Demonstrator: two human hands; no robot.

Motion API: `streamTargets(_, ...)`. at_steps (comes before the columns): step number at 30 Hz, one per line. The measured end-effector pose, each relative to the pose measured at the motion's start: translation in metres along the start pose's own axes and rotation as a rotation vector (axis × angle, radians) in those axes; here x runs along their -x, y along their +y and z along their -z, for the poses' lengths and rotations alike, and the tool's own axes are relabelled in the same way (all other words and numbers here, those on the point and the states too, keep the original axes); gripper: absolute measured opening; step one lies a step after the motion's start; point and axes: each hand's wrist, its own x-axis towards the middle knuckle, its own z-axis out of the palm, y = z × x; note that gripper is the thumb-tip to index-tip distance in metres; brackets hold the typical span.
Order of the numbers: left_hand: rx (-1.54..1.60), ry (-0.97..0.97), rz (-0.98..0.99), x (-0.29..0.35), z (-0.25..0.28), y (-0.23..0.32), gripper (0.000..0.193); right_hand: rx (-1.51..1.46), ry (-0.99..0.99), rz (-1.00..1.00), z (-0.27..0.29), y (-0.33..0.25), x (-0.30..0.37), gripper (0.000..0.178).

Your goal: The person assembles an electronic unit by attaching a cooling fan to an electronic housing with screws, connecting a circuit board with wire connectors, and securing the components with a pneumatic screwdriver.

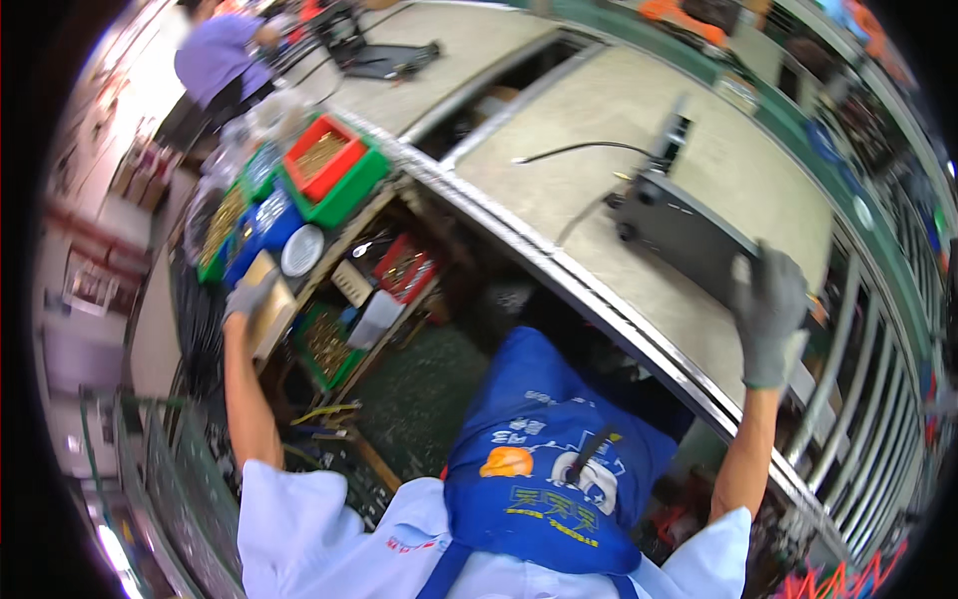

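Note:
My right hand [773,309], in a grey glove, grips the near right end of a long dark flat metal assembly [684,230] lying on the pale worktop. A black cable [589,147] runs from its far end, near an upright metal bracket [675,135]. Far to the left, my left hand [249,297], also in a grey glove, has its fingers closed over the edge of a light wooden board [272,314] beside the parts bins. Blur hides its fingertips. A white round lid or dish [301,250] sits close to that hand.
A red bin [325,160] of brass-coloured parts sits in a green bin [361,182] at the left. More bins fill the shelf [351,285] below. A metal edge [539,262] borders the worktop; rollers [858,399] stand at the right. Another person [222,60] is at the far left.

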Motion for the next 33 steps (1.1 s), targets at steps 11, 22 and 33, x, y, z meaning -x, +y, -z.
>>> streamTargets(11,0.153,-0.033,-0.017,0.008,0.01,0.009,0.117,-0.219,-0.471,-0.146,0.018,0.031,-0.037,0.033)
streamTargets(22,0.089,0.066,-0.028,0.027,0.026,0.005,0.118,-0.159,-0.386,-0.06,0.01,0.04,-0.019,0.039)
streamTargets(33,0.627,-0.14,0.038,0.068,0.057,-0.013,0.089,-0.116,-0.413,-0.094,0.002,0.04,-0.02,0.034)
